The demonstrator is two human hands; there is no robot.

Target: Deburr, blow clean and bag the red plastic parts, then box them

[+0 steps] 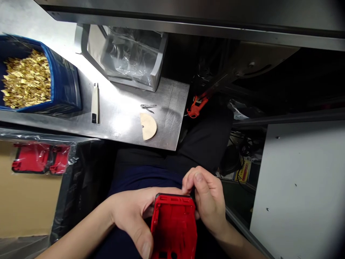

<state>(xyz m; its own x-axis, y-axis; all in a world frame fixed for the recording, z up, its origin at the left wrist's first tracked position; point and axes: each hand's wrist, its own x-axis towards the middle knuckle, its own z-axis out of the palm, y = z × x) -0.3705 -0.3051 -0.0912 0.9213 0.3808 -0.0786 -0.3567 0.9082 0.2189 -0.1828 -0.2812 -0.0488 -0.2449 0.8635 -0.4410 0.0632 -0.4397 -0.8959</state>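
Two bare hands share one red case point(174, 226), held low over the lap. The left hand point(132, 216) grips it: its thumb lies along the wall on that side, and its fingers run behind the far end, mostly hidden by the case. The right hand point(208, 198) is curled at the far corner on its own side, thumb drawn in toward the forefinger; I cannot tell whether it pinches the rim, a small part or nothing.

The work seems to be at that corner. To do it well, I would let the left hand carry the whole load, keeping the case steady, so the right fingertips stay free for fine work. Pressing squarely against the rim, not sideways, should keep the case from twisting in the left grip.

The case lies between the hands with its hollow side facing up toward the wearer. Its long axis runs from the body outward, and the slotted, black-edged short end points away, just beside the right fingertips. The near end is cut off.

Beyond the left hand, on the bench point(121, 127), lie a half disc point(150, 127) and a knife point(95, 102), both apart from it.
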